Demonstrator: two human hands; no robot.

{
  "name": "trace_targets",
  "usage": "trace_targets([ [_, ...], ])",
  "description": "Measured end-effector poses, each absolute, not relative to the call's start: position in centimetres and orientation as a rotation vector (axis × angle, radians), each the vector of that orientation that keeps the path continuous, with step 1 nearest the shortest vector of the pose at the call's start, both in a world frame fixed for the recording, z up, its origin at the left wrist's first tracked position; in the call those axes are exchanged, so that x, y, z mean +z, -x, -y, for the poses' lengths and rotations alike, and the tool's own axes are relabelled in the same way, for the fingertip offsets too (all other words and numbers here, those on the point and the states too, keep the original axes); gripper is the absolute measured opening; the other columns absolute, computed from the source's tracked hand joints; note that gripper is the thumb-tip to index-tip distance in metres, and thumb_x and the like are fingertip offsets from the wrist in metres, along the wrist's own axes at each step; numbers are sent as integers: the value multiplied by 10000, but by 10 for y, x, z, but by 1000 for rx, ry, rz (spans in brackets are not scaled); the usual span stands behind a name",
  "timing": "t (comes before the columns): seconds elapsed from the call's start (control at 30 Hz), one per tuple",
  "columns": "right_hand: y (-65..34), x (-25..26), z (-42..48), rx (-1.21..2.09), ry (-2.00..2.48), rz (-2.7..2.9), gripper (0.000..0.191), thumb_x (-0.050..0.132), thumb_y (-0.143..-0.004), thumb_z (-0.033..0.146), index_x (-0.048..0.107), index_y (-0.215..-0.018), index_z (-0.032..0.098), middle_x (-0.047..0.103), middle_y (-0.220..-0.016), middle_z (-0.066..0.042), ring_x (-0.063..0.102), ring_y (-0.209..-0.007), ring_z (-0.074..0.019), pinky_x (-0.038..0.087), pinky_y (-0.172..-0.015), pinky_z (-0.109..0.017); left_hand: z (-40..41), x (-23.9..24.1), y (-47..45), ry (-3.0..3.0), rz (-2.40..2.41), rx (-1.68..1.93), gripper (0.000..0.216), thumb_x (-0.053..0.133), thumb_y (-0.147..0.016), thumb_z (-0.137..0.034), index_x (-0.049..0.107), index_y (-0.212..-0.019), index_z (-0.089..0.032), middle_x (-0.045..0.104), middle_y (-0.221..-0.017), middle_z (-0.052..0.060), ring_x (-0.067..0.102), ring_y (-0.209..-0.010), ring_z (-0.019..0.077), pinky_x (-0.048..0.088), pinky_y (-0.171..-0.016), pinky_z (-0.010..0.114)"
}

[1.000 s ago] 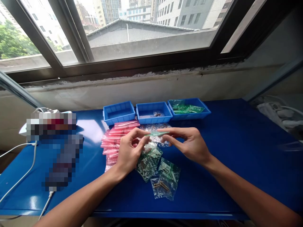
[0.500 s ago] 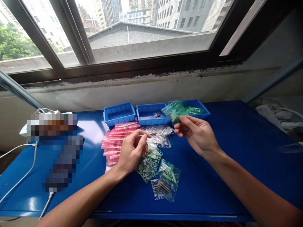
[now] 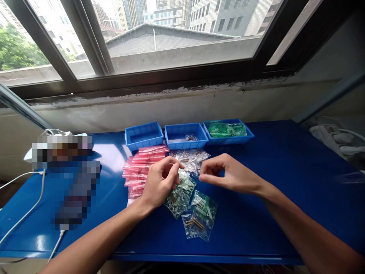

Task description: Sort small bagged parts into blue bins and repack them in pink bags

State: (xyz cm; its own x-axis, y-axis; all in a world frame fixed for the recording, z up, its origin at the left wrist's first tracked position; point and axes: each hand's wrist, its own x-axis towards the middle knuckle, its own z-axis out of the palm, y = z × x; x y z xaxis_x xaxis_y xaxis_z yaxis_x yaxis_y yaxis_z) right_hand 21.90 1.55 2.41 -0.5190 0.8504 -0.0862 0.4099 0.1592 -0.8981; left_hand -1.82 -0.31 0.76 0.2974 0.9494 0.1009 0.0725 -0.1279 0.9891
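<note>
Blue table (image 3: 273,217) — three bins (image 3: 186,145); left hand (image 3: 159,182), right hand (image 3: 235,175) — fingers curled, narrowly parted

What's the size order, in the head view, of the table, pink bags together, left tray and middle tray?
1. Table
2. Pink bags, taken together
3. Left tray and middle tray: too alike to rank

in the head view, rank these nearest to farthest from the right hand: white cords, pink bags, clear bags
1. Clear bags, just left of the right hand
2. Pink bags, beside the left hand
3. White cords, at far left
</note>
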Motion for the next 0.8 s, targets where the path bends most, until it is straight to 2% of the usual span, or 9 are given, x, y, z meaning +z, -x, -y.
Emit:
trace_targets([
  [0.1, -221, 28, -14, 1245, 1320, 2361, 367, 855, -785, 506, 748, -715, 162, 527, -541, 29, 448, -501, -103, 305, -482, -243, 3, 7, 18, -1497, -993, 1020, 270, 579, -1020, -404, 654, -929, -161, 599, -590, -30, 516, -465, 91, 403, -476, 197],
  [0.2, -221, 25, -14, 1230, 1364, 2504, 383, 889, -728, 537, 769, -737, 174, 557, -556, 21, 474, -492, -107, 276, -455, -240, 4, 7, 18, -1517, -1000, 1014, 273, 576, -1023, -401, 662, -932, -159, 599, -594, -28, 526, -476, 94, 405, -484, 198],
  [0.33, -217, 22, -11, 1285, 1264, 2509, 279, 868, -781, 425, 748, -704, 186, 501, -536, 38, 425, -466, -92, 263, -434, -228, 4, 8, 19, -1525, -1008, 1000, 274, 574, -1024, -400, 666, -930, -160, 602, -602, -26, 532, -485, 97, 407, -489, 201],
  [0.4, -217, 24, -11, 1396, 1179, 2451, 264, 821, -830, 380, 723, -685, 183, 476, -525, 45, 402, -467, -90, 277, -436, -222, 4, 9, 19, -1526, -1012, 999, 275, 576, -1022, -407, 664, -930, -162, 602, -601, -26, 534, -486, 100, 410, -491, 203],
  [0.5, -219, 29, -12, 1480, 1104, 2292, 323, 781, -869, 408, 691, -666, 173, 521, -552, 27, 425, -503, -103, 323, -463, -226, 4, 9, 18, -1506, -1012, 1004, 276, 582, -1017, -415, 660, -929, -166, 601, -603, -28, 533, -484, 101, 415, -489, 203],
  [0.7, -221, 26, -17, 1446, 1101, 1830, 341, 825, -852, 458, 642, -748, 189, 542, -554, 45, 455, -452, -91, 356, -443, -216, 4, 9, 19, -1474, -967, 1025, 285, 549, -1042, -445, 642, -1037, -175, 613, -664, -31, 518, -492, 87, 422, -496, 196],
  [0.8, -217, 20, -16, 1466, 1051, 1646, 356, 845, -842, 468, 613, -805, 201, 605, -551, 42, 523, -412, -102, 392, -425, -217, 4, 10, 19, -1487, -982, 991, 307, 575, -1028, -471, 635, -1082, -175, 615, -676, -28, 533, -502, 95, 429, -500, 203],
])
